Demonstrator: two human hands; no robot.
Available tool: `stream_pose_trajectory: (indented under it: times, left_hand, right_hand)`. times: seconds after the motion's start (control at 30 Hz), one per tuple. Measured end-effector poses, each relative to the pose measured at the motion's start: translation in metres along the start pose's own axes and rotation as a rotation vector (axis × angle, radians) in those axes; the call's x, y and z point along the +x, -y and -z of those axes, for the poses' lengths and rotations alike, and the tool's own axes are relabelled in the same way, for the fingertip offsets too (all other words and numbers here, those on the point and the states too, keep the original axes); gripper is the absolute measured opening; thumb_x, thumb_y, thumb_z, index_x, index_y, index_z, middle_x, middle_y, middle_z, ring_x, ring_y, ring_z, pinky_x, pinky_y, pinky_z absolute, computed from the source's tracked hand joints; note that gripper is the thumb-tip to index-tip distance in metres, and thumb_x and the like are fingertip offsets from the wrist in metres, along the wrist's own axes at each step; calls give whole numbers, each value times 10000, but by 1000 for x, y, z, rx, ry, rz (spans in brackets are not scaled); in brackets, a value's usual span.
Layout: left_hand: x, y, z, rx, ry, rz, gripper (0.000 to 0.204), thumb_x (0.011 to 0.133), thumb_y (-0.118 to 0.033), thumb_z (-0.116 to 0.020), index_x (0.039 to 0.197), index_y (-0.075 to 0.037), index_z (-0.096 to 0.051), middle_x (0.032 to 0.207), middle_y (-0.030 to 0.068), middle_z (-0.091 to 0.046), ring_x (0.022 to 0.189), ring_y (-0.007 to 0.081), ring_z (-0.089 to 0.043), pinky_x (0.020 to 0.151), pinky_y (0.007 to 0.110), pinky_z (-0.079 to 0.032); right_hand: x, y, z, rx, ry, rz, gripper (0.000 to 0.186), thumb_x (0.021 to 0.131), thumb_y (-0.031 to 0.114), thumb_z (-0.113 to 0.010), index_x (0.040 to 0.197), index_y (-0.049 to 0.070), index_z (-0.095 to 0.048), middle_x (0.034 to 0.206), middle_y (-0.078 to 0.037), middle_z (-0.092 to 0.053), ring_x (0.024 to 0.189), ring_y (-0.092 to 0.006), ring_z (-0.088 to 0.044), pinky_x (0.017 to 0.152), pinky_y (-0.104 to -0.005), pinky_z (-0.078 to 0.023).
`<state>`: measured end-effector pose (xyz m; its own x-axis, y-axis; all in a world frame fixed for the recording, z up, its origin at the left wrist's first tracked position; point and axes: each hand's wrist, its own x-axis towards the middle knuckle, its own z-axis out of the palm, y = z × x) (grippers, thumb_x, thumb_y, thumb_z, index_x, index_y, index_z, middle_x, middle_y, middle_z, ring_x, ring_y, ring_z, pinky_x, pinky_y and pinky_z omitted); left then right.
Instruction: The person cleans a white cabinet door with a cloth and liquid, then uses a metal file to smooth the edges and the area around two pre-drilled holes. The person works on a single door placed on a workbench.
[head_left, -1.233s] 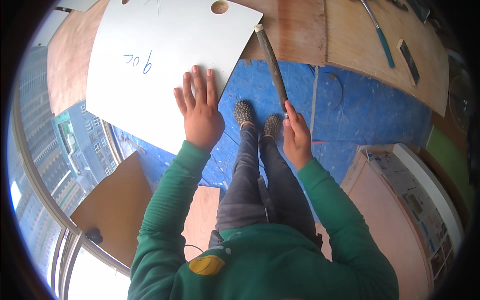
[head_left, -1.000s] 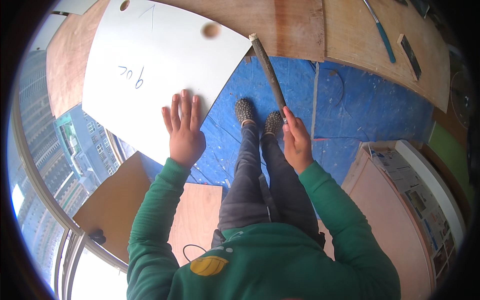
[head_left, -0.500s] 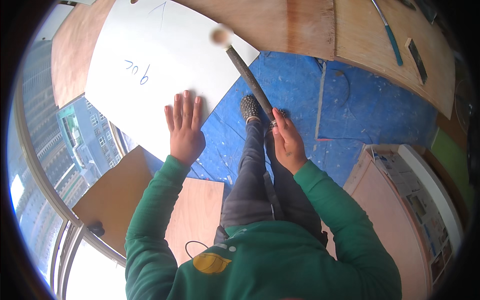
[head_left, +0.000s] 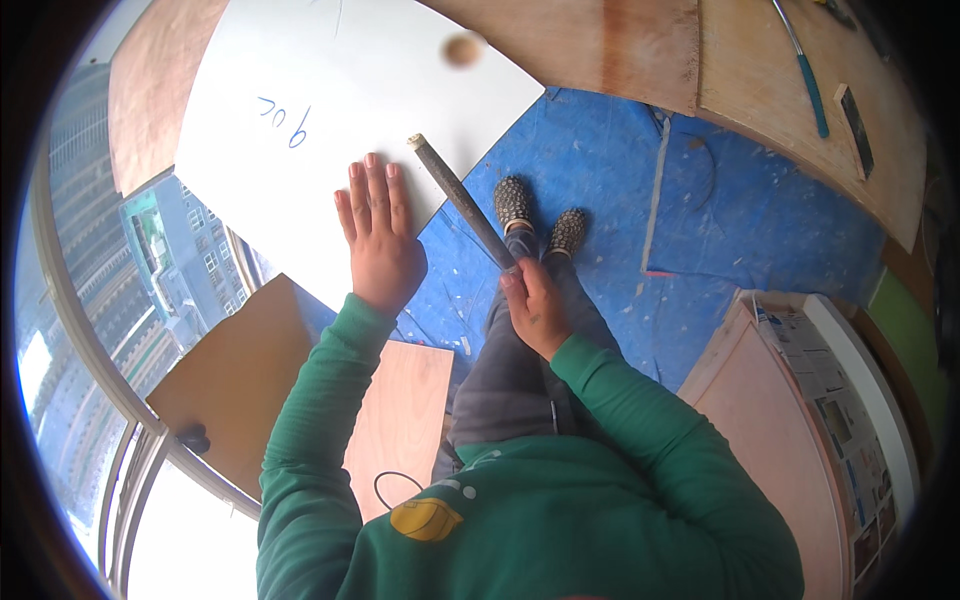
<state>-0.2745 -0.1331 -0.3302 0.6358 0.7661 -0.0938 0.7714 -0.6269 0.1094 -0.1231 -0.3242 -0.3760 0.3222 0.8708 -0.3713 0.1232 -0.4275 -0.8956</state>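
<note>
My left hand [head_left: 382, 235] lies flat on the near edge of a white board [head_left: 350, 85], its fingers stretched forward. In my right hand [head_left: 538, 308] is the near end of a dark, slim stick [head_left: 462, 200], with the thumb and fingers closed round it. Its pale far tip points up and left over the board, to the right of my left fingertips. Whether that tip touches the board I cannot tell. Blue handwriting marks [head_left: 285, 122] show on the board beyond my left hand. Near its far right corner is a blurred round brown spot [head_left: 463, 50].
Plywood sheets [head_left: 650, 45] lie beyond the board, with a green-handled tool [head_left: 812, 95] and a dark-faced block [head_left: 856, 130] at far right. Blue sheeting [head_left: 740, 210] covers the floor. A brown panel [head_left: 240, 370] and window frame [head_left: 95, 350] stand left; a pinkish wooden box [head_left: 775, 420] stands right.
My right hand has moved left and nearer to my body, drawing the stick's tip back from the brown spot. My left hand stays flat on the board. The whole view has shifted slightly.
</note>
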Motion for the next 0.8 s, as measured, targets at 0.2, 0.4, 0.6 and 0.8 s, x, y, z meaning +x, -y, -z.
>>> stream_pose_trajectory:
  times: [0.2,0.4,0.6,0.8]
  left_hand:
    - [-1,1,3,-27,-3,5,1020,663,62,-538,1634,28,-227,1707,271,-219,1603,462,-139,1275,633,-81]
    - [2,1,4,-64,13,-2,1041,647,53,-548,1633,42,-215,1705,285,-211,1604,469,-127,1274,638,-63]
    - [1,4,4,-63,36,-16,1042,650,41,-546,1631,58,-196,1703,299,-199,1605,471,-114,1273,638,-46]
    - [1,3,6,-109,45,-2,958,723,56,-506,1633,52,-208,1722,268,-175,1616,447,-95,1273,633,-18]
  right_hand:
    - [1,8,0,-7,-11,55,209,1054,232,-629,1019,34,-571,824,-149,-590,727,-365,-618,640,-438,-471]
    - [-6,9,-11,76,19,-83,222,1071,250,-613,1009,42,-566,686,-131,-579,585,-324,-600,556,-433,-439]
    - [79,34,-11,148,-102,-113,228,1081,253,-594,998,43,-558,686,-146,-575,593,-335,-606,549,-436,-434]
    - [9,21,-30,80,-28,-8,169,1073,178,-590,983,34,-585,731,-117,-538,648,-254,-544,615,-378,-427]
